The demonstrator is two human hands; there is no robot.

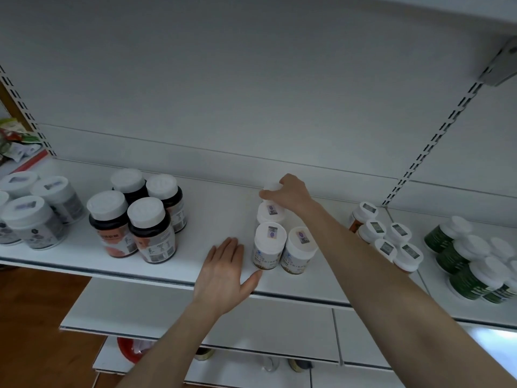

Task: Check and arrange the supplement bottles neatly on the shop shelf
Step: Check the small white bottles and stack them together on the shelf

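A head-worn camera looks down at a white shop shelf holding several groups of supplement bottles. The landmark is the front white bottle, which has a white cap and a brown-banded label and stands upright near the shelf's front edge. A matching bottle stands just beside it to the right. Directly behind the landmark is a third bottle, and behind that the rear bottle.

The right hand reaches past the landmark to the rear bottle. Its grip is clamped on the white cap from above, fingers curled round it. Whether that bottle is lifted or resting on the shelf cannot be told.

The left hand lies flat on the shelf just left of the front white bottle. Its grip is apart, fingers straight, and the thumb tip touches the bottle's base.

Well to the landmark's left stand four dark bottles, with grey-labelled tubs farther left. Well to its right are small orange-labelled bottles, then green bottles.

The step in hand looks like tidying this middle cluster, with the rear bottle being checked or placed. The next move probably calls for seating it squarely behind the third bottle. The left hand would steady the front white bottle so the row stays straight.
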